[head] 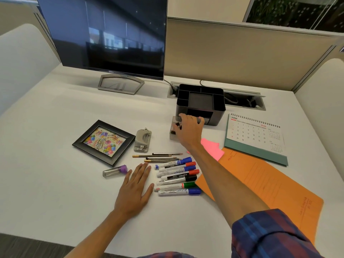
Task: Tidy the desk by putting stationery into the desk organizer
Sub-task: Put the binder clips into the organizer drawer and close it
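A black desk organizer (pixel 200 103) with several compartments stands at the back middle of the white desk. Right in front of it lies a clear box of binder clips (pixel 174 130), and my right hand (pixel 189 132) grips it from above with curled fingers. My left hand (pixel 135 189) rests flat on the desk, fingers straight, holding nothing. Beside it lie several whiteboard markers (pixel 176 176) in a row, and several pencils (pixel 160 157) just behind them. A small clear case with a purple cap (pixel 115 171) lies left of my left hand. A grey hole punch (pixel 143 140) sits behind the pencils.
A black picture frame (pixel 103 142) lies at the left. Pink sticky notes (pixel 212 148), an orange folder (pixel 264 185) and a desk calendar (pixel 256 136) lie at the right. A monitor (pixel 109 34) stands at the back, and a cable tray (pixel 242 101) runs behind the organizer.
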The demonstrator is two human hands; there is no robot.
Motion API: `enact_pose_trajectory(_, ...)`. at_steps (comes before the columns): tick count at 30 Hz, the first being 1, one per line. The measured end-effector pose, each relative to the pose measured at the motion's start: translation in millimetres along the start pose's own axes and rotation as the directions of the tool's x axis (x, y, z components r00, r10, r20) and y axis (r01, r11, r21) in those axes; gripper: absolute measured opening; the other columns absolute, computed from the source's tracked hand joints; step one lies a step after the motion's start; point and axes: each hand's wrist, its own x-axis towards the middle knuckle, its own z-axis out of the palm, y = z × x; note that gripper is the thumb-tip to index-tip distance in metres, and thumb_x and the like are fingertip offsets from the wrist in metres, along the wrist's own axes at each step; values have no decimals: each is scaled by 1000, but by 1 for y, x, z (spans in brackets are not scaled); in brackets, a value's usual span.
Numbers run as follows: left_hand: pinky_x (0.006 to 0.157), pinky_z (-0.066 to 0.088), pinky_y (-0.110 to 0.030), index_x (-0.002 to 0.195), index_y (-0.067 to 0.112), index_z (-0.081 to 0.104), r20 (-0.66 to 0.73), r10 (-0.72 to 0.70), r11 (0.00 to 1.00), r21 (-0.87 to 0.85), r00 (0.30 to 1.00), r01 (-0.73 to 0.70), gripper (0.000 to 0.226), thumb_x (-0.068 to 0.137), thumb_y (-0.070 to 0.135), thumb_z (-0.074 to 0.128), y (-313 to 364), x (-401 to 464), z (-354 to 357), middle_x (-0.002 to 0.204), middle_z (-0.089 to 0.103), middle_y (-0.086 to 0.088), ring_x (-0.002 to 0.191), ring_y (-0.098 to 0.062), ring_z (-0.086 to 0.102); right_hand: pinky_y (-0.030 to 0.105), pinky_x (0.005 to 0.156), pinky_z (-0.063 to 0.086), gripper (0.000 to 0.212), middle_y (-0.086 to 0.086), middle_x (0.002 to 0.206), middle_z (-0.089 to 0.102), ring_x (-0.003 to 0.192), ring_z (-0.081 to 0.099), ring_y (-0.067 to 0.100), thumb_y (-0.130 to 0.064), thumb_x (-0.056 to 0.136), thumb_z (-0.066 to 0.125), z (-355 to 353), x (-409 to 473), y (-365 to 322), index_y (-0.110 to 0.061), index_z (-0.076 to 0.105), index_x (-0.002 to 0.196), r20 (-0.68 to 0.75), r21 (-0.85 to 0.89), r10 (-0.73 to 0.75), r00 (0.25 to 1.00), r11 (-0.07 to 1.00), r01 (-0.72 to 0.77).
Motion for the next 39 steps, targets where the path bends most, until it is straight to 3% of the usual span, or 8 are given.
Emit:
enact_pose_trajectory(4,120,5,-30,151,23,28,-31,5,1000,-28,1000,-5,62,98,53,26,1,0,-1,159,21,4,147,-5,11,44,107,24,44,1,132,57,124,49,21,-46,93,53,-3,-10,20,-20,57,128,64,35,99,993,994,-101)
enact_pose_trajectory(9,119,10,-31,146,19,38,-62,6,999,-50,998,-10,62,98,55,25,3,0,-2,156,31,0,145,-10,22,40,98,38,48,4,128,59,115,55,22,-51,91,53,-5,-27,39,-17,59,124,102,75,117,988,989,-125)
enact_pose_trajectory(15,119,9,-29,143,17,42,-73,-1,998,-59,997,-4,64,97,57,22,5,0,-4,154,35,-1,143,-12,26,34,83,47,48,2,104,71,95,65,22,-54,89,56,-17,-39,47,-18,64,120,229,119,102,968,984,-131)
enact_pose_trajectory(20,118,10,-28,143,18,43,-73,-9,998,-65,997,4,64,96,58,24,5,0,-5,154,35,0,143,-12,27,27,66,45,26,6,93,73,83,65,23,-34,94,56,-17,-41,52,-19,64,113,222,81,108,969,988,-128)
enact_pose_trajectory(26,116,25,-33,139,19,48,-92,-39,996,-88,995,31,64,95,59,26,4,1,-3,152,39,0,140,-14,34,30,67,50,20,5,89,73,80,66,22,-32,95,58,-13,-43,54,-18,68,105,186,134,108,977,982,-134)
enact_pose_trajectory(29,96,49,-36,128,16,57,-135,-97,986,-149,986,77,56,92,54,36,9,6,-5,143,49,-5,128,-22,50,26,67,44,19,6,89,73,81,66,21,-30,95,57,-16,-44,56,-16,68,103,166,200,108,980,970,-141)
enact_pose_trajectory(33,75,56,-36,117,13,61,-193,-111,981,-176,975,77,49,89,47,40,19,22,-14,130,56,-10,109,-28,60,29,69,47,18,6,88,74,82,67,23,-29,94,59,-20,-43,59,-17,69,102,150,254,114,982,955,-150)
enact_pose_trajectory(39,85,54,-40,126,13,57,-204,-72,982,-188,976,33,56,90,52,38,39,72,-32,132,57,-10,116,-26,57,31,70,51,12,1,88,75,81,69,18,-27,91,65,-31,-44,66,-16,69,95,89,336,113,990,932,-137)
